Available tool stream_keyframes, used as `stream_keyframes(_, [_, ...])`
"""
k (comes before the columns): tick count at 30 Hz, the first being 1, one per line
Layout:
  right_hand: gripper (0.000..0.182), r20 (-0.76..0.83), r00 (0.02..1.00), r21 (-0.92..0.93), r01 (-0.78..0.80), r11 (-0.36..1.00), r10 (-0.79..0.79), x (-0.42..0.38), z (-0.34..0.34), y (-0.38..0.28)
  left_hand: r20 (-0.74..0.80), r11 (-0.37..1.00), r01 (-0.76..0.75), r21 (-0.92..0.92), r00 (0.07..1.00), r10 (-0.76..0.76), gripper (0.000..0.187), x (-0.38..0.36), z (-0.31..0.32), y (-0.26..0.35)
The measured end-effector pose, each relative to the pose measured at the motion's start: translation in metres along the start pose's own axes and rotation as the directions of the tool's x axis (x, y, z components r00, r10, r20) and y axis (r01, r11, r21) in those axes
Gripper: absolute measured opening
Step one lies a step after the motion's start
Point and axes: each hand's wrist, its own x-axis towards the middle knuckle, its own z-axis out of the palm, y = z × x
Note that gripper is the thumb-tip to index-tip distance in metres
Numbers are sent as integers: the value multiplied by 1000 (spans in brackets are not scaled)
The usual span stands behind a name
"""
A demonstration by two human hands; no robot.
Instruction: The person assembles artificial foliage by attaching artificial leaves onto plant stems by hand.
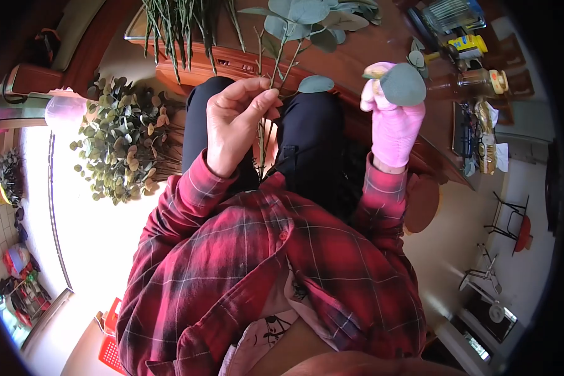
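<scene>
My left hand [239,119] is bare, with thumb and fingers pinched on the stem of an artificial-looking eucalyptus branch [281,53]. The branch stands between my knees, its round grey-green leaves spreading over the table edge and its lower stem running down towards my lap. One side leaf [316,84] sticks out to the right of the stem. My right hand [391,119], in a pink glove with pale fingertips, is raised to the right, apart from the branch. Its fingers are closed on a loose round leaf [403,84], which hides part of them.
On the wooden table [382,47] lie bare green stems [178,31], a clear plastic box [454,14], a yellow bottle [467,45] and a brown glass bottle [482,83]. A big bundle of leafy branches [122,138] lies at the left. A red basket [111,351] stands low left.
</scene>
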Motion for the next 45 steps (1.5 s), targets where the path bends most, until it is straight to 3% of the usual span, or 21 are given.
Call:
stream_keyframes(2, [15,-4,992,112,-122,986,124,-7,23,-4,-3,1000,7,-4,1000,-7,13,0,1,0])
stream_keyframes(6, [13,38,964,134,-264,955,262,-15,60,-5,-12,1000,3,16,1000,-2,12,-1,3,1])
stream_keyframes(11, [13,7,940,20,-342,940,342,-9,74,11,-38,999,-45,-25,998,44,13,-2,4,2])
stream_keyframes(25, [14,157,890,-18,-431,902,429,10,66,24,162,997,-72,30,985,67,14,-7,4,12])
stream_keyframes(28, [19,127,864,100,-501,860,488,8,63,37,225,995,-58,80,974,39,14,-7,0,12])
stream_keyframes(31, [26,125,856,20,-508,861,502,7,63,37,222,993,-20,115,975,-6,14,-7,-1,14])
stream_keyframes(37, [20,197,850,134,-517,845,489,3,63,31,186,993,-66,103,982,46,13,-4,-4,10])
stream_keyframes(45, [20,202,837,132,-538,833,509,5,59,32,193,994,-6,114,981,-17,14,-5,-5,15])
